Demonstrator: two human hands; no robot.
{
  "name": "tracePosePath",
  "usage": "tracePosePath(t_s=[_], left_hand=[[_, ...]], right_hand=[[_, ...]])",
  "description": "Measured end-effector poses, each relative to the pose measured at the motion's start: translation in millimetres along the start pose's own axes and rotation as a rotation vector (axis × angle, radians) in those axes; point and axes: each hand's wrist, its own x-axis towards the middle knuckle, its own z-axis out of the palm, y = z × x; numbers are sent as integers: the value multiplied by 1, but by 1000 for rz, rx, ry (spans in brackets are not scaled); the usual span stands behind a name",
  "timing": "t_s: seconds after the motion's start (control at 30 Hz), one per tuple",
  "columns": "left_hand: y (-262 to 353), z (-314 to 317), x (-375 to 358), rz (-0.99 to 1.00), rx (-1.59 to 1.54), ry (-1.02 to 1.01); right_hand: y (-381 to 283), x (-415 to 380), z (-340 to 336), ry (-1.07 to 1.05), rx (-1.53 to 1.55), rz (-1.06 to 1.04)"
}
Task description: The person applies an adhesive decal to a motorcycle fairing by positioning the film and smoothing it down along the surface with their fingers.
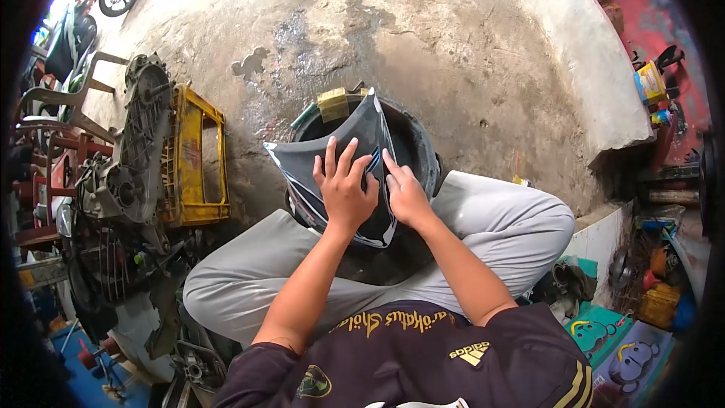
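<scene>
A dark grey motorcycle body panel (302,160) with pale, worn edges lies tilted across a round black basin (414,132) between my legs. My left hand (346,185) rests flat on the panel's upper face, its fingers spread. At the panel's right edge is my right hand (406,195), index finger stretched along the edge and the other fingers partly hidden; it grips the panel there. A yellowish block (332,104) sits at the basin's far rim, beside a teal stick-like piece (304,115).
To my left, a yellow crate (199,159) stands beside a metal engine casing (140,143) and a chair (94,91). Wet patches mark the concrete floor (445,45) ahead. A raised ledge (581,60) runs along the right, with tools and containers beyond it.
</scene>
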Motion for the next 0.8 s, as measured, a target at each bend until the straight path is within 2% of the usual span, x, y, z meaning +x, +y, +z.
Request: tracePosePath(t_s=[0.1,0.27,0.57,0.8], left_hand=[[0,-1,0,11,5,7],[1,-2,1,-1,13,-14],[0,0,1,-3,7,-8],[-1,1,1,-2,14,-10]], right_hand=[[11,29,4,97,26,-133],[1,82,-5,105,-31,-72],[0,23,2,49,8,-12],[-13,98,-7,104,-45,-29]])
